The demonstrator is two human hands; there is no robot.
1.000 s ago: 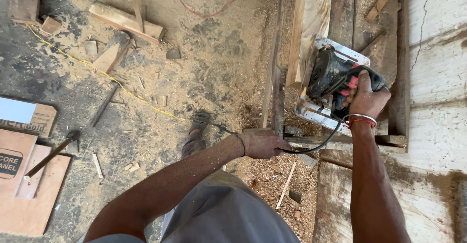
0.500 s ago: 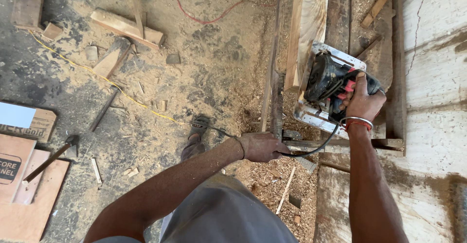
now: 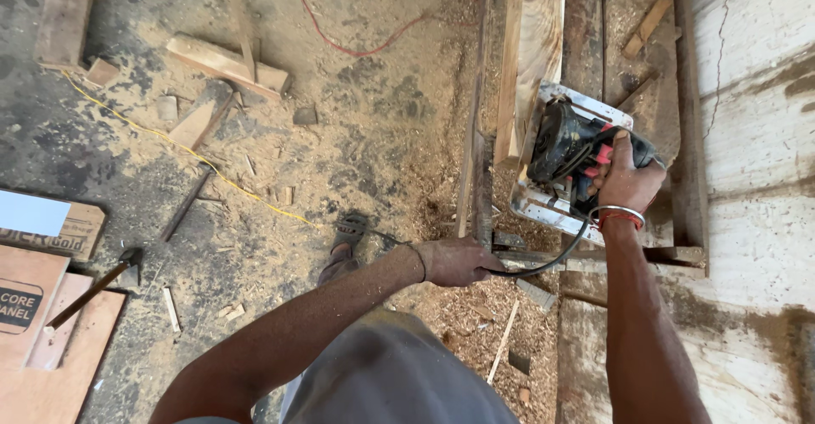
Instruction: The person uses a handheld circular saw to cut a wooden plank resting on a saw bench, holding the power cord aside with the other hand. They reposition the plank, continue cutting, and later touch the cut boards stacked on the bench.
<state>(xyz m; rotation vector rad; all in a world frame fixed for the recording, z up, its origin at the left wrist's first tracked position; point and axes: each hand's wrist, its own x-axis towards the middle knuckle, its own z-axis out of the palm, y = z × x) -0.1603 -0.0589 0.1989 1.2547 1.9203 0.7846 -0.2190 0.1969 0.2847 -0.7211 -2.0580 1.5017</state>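
Observation:
My right hand (image 3: 626,182) grips the handle of a black circular saw (image 3: 567,148) with a metal base plate (image 3: 543,207). The saw rests on a long pale wooden plank (image 3: 533,46) lying on a bench frame. My left hand (image 3: 458,261) is closed on the near end of a thin wooden strip (image 3: 475,135) beside the plank, where the saw's black cord (image 3: 560,254) loops past. A bangle sits on my right wrist.
Sawdust covers the concrete floor. Wood offcuts (image 3: 225,63) lie at the upper left, with a red cable (image 3: 356,46) and a yellow cord (image 3: 195,157). A hammer (image 3: 93,288) and plywood boards (image 3: 38,339) lie at the left. A whitewashed wall (image 3: 755,178) stands right.
The saw and my right hand have slid slightly toward me along the plank. My left hand has kept its hold on the strip.

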